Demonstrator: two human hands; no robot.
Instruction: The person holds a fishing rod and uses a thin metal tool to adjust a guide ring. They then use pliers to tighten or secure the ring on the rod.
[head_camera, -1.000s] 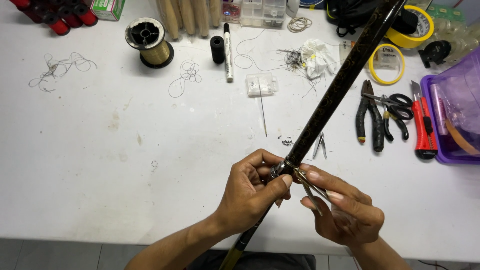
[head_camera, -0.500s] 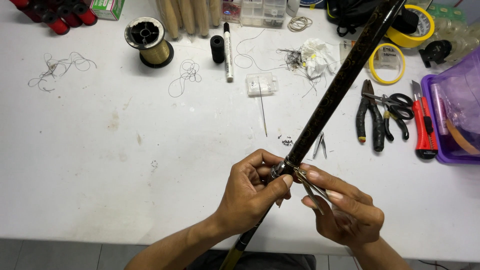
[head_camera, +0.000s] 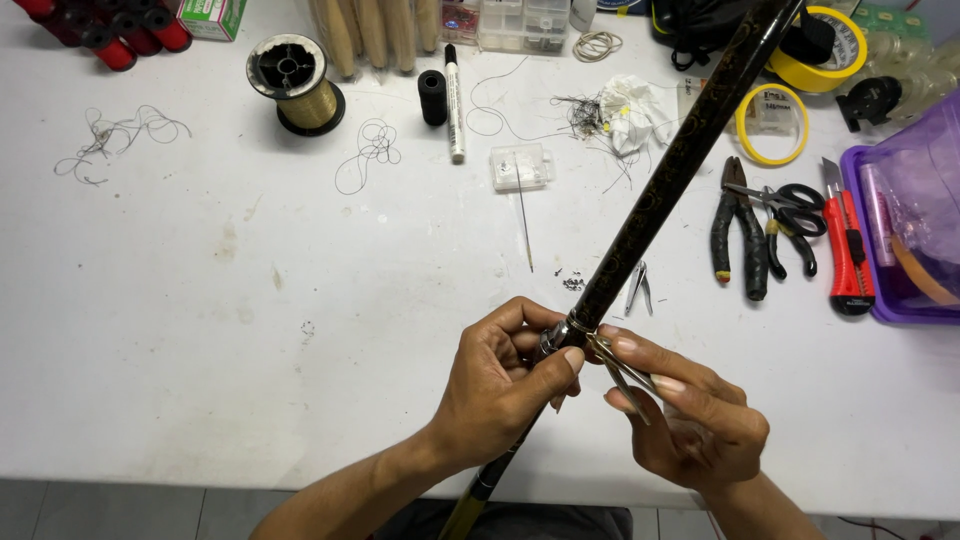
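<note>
A long black rod (head_camera: 670, 180) with a faint gold pattern runs diagonally from the top right down to my lap. My left hand (head_camera: 500, 385) grips it low down, thumb pressed on a shiny metal ring (head_camera: 568, 332) around the rod. My right hand (head_camera: 690, 420) pinches slim metal tweezers (head_camera: 622, 368), whose tips touch the ring from the right. Both hands hover above the white table (head_camera: 200, 300) near its front edge.
Black pliers (head_camera: 735, 230), scissors (head_camera: 790, 222), a red utility knife (head_camera: 845, 255) and a purple tray (head_camera: 905, 225) lie at right. Small nippers (head_camera: 640, 288) sit beside the rod. Behind are a gold thread spool (head_camera: 295, 85), black spool (head_camera: 432, 97), white marker (head_camera: 454, 105), needle (head_camera: 524, 220), small clear box (head_camera: 521, 166) and yellow tape rolls (head_camera: 772, 125).
Almost nothing differs. The hands and rod keep their places; the tweezers shift only slightly at the ring.
</note>
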